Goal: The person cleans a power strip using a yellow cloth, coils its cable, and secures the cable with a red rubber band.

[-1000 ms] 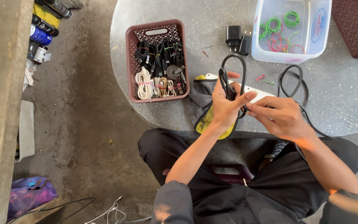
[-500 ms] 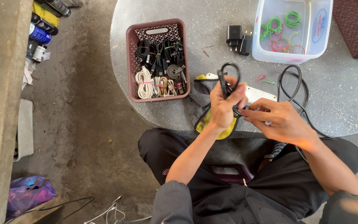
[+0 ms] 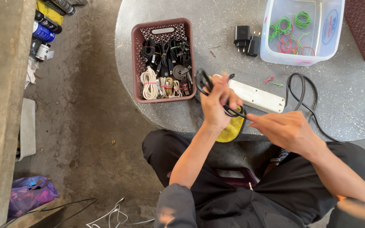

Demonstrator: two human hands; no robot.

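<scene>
Coiled black cable: left hand is gripping it closed above the round table's near edge, beside the maroon basket. Right hand is pinching the cable's end, fingers narrow, just below the white power strip.

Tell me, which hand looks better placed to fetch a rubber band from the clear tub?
Probably the right hand. It seems free and lies on the side of the clear tub, where the rubber bands lie. The left hand is clamped on the coiled black cable.

Single head-worn view, straight down, close over the round table and lap.
</scene>
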